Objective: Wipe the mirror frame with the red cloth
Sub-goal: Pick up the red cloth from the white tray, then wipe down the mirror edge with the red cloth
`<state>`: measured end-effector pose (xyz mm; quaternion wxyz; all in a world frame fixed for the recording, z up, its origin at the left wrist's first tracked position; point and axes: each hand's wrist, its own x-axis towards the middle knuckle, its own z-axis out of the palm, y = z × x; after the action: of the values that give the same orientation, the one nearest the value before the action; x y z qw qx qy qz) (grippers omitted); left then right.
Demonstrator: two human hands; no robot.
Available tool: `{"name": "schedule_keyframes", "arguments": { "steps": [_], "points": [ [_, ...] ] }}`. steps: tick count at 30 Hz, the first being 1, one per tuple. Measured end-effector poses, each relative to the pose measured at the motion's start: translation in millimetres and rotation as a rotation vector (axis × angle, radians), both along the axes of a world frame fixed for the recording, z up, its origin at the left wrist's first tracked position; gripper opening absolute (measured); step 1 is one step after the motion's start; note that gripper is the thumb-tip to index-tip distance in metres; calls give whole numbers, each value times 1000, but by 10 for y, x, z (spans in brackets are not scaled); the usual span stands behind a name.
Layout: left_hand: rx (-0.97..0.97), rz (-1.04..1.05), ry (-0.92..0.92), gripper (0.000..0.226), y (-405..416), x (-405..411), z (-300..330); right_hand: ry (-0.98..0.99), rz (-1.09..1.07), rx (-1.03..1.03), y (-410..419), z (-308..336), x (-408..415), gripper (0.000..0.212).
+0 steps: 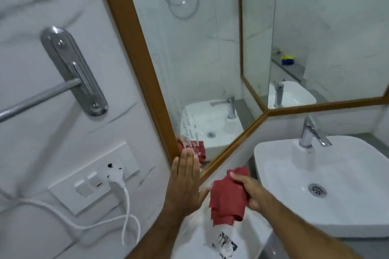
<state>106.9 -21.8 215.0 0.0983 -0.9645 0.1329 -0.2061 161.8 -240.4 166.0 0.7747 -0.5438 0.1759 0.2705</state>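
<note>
A corner mirror with a brown wooden frame (134,44) hangs on the marble wall; its lower rail runs diagonally toward the basin. My right hand (250,190) grips a crumpled red cloth (228,197) just below the frame's lower left corner, a little apart from the wood. My left hand (185,178) is flat, fingers together and pointing up, with the fingertips at the frame's bottom corner and the glass. The cloth and fingertips show as a reflection in the mirror.
A white basin (347,212) with a chrome tap (311,132) stands at the right. On the left wall are a switch plate (92,178) with a white plug and cable (126,206), and a chrome towel rail bracket (73,69).
</note>
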Motion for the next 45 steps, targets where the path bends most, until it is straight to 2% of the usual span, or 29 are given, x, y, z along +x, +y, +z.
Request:
{"name": "schedule_keyframes", "arguments": {
  "steps": [2, 5, 9, 12, 15, 17, 20, 24, 26, 29, 32, 35, 36, 38, 40, 41, 43, 45],
  "points": [
    [5, 1, -92, 95, -103, 210, 503, -60, -4, 47, -19, 369, 157, 46],
    [50, -11, -293, 95, -157, 434, 1324, -157, -100, 97, 21, 1118, 413, 39],
    [86, -45, -496, 99, -62, 601, 2536, -269, -245, 374, 109, 2246, 752, 33],
    [223, -64, -594, 104, 147, 579, 3501, -389, -363, 516, 192, 3177, 955, 36],
    [382, -45, -656, 105, 315, 514, 4440, -561, -433, 628, 328, 4091, 990, 23],
    [477, -8, -683, 105, 430, 454, 4975, -722, -482, 615, 407, 4644, 985, 21],
    [547, 112, -696, 107, 561, 361, 5564, -1017, -542, 318, 566, 5281, 1032, 40],
    [414, 211, -737, 104, 623, 381, 5787, -1349, -732, -161, 699, 5759, 1283, 52],
    [362, 188, -759, 97, 624, 427, 5786, -1398, -715, -371, 793, 5898, 1444, 65],
    [362, 143, -773, 90, 655, 488, 5791, -1332, -641, -631, 1011, 6014, 1646, 71],
    [367, 147, -745, 88, 664, 525, 5822, -1317, -677, -701, 1098, 6063, 1694, 67],
    [389, 131, -735, 92, 654, 540, 5847, -1404, -688, -720, 1128, 6067, 1583, 65],
    [399, 125, -735, 96, 652, 535, 5857, -1489, -696, -734, 1188, 6043, 1483, 65],
    [418, 127, -722, 105, 638, 512, 5860, -1794, -660, -769, 1348, 5869, 1285, 68],
    [432, 140, -689, 118, 641, 470, 5872, -2139, -480, -861, 1390, 5601, 1177, 70],
    [443, 143, -671, 126, 648, 448, 5887, -2249, -382, -929, 1301, 5539, 1197, 69],
    [478, 144, -635, 143, 674, 394, 5910, -2327, -279, -1042, 1059, 5639, 1327, 65],
    [510, 139, -606, 157, 695, 343, 5921, -2257, -352, -1004, 960, 5899, 1413, 64]
  ]
}}
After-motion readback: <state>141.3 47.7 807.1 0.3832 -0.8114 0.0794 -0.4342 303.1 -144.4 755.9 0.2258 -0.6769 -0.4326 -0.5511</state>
